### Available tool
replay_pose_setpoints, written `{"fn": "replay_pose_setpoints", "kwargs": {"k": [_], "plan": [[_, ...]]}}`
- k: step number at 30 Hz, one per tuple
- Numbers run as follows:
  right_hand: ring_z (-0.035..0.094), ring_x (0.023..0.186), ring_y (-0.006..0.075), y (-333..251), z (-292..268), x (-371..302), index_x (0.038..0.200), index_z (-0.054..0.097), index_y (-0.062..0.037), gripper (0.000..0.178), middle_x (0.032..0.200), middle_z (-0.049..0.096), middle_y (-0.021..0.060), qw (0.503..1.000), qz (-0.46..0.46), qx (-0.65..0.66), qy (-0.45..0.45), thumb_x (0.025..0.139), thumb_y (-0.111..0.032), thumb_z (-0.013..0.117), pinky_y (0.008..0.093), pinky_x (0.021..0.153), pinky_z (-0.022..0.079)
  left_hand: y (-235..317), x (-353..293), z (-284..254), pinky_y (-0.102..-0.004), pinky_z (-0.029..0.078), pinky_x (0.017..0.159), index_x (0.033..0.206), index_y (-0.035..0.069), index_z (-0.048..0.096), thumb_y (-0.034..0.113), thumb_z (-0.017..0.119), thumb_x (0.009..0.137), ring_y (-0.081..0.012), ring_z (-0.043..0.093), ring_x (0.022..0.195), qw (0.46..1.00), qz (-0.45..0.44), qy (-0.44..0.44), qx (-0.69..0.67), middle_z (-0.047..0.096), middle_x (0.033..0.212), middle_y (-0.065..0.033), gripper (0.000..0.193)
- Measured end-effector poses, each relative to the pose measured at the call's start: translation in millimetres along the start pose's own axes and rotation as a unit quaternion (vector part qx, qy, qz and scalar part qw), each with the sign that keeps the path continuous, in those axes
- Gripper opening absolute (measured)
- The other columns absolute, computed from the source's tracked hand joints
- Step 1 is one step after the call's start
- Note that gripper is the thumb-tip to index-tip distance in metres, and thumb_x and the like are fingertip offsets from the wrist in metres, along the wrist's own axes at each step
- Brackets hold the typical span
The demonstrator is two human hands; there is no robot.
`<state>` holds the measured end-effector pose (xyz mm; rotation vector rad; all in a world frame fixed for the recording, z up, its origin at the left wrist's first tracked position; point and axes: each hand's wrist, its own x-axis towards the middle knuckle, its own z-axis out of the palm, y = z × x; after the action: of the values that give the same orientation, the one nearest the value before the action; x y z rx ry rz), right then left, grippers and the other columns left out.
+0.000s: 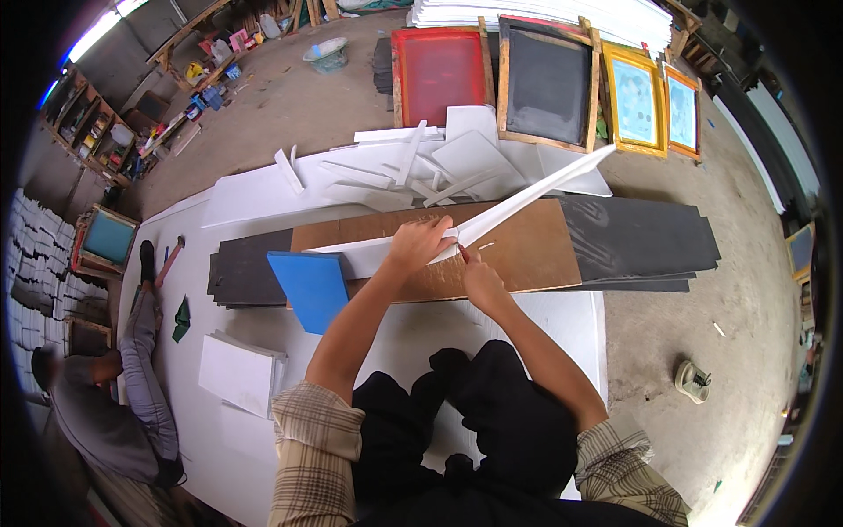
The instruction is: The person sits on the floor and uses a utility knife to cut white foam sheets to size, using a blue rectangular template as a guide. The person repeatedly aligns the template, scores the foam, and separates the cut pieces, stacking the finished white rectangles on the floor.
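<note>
My left hand [420, 244] bears down on a white board strip [367, 256], fingers along one edge and thumb near the other. Right beside its fingertips, my right hand [483, 279] is closed around a small thin tool that looks like a knife [462, 249], its tip at the strip. From that spot a long white piece [544, 191] angles up to the far right. Beneath lies a brown board [536, 255] on dark grey boards [632, 239]. A blue panel [309, 290] leans against the near left side of the brown board.
White offcuts [413, 171] lie scattered beyond the boards. Farther back stand framed panels, one red [439, 77], one dark [549, 88]. A person [110, 408] sits at the left near a hammer [171, 259]. White panels [239, 373] are stacked nearby; a shoe [692, 382] lies right.
</note>
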<state>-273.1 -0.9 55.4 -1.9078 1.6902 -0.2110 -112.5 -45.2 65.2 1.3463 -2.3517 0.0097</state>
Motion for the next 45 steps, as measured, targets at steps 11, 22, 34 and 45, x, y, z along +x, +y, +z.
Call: {"fn": "replay_pose_setpoints", "kwargs": {"k": [11,22,34,45], "plan": [[0.056,0.091,0.0427,5.5,3.0,-23.8,0.106,0.041,0.0014,0.027,0.095,0.058,0.027,0.998,0.019,0.049,-0.025,0.09,-0.017,0.031,0.0505,0.08,0.043,4.3,8.3,0.9,-0.0395,0.048,0.061,0.091,0.011,0.063,0.043,0.061,0.073,-0.0293,0.061,0.067,0.995,-0.103,-0.014,0.008,0.063,0.072,-0.0105,0.037],[0.056,0.097,0.0393,15.1,23.0,13.0,0.111,0.042,-0.0035,0.027,0.101,0.059,0.0225,0.992,0.098,0.035,-0.069,0.089,-0.017,0.034,0.0483,0.084,0.042,8.3,7.6,9.1,-0.0375,0.047,0.065,0.085,0.008,0.059,0.029,0.061,0.074,-0.0276,0.059,0.07,1.0,-0.005,0.012,0.004,0.062,0.082,-0.007,0.024],[0.058,0.089,0.0429,67.2,57.6,-24.6,0.1,0.038,-0.004,0.016,0.092,0.059,0.0268,0.998,0.054,0.008,-0.042,0.089,-0.016,0.035,0.0528,0.077,0.043,4.1,17.3,9.8,-0.0387,0.049,0.062,0.096,0.009,0.053,0.033,0.062,0.075,-0.0291,0.061,0.076,0.995,-0.088,-0.029,0.036,0.062,0.088,-0.0071,0.033],[0.062,0.071,0.0363,105.3,6.6,-31.5,0.093,0.05,-0.0008,0.029,0.073,0.061,0.0216,0.996,-0.03,0.066,-0.061,0.089,-0.028,0.04,0.0465,0.065,0.048,-29.3,50.9,-136.0,-0.0403,0.047,0.065,0.09,0.009,0.056,0.024,0.069,0.072,-0.0316,0.06,0.077,0.956,-0.193,0.219,0.034,0.062,0.082,-0.0131,0.027]]}}
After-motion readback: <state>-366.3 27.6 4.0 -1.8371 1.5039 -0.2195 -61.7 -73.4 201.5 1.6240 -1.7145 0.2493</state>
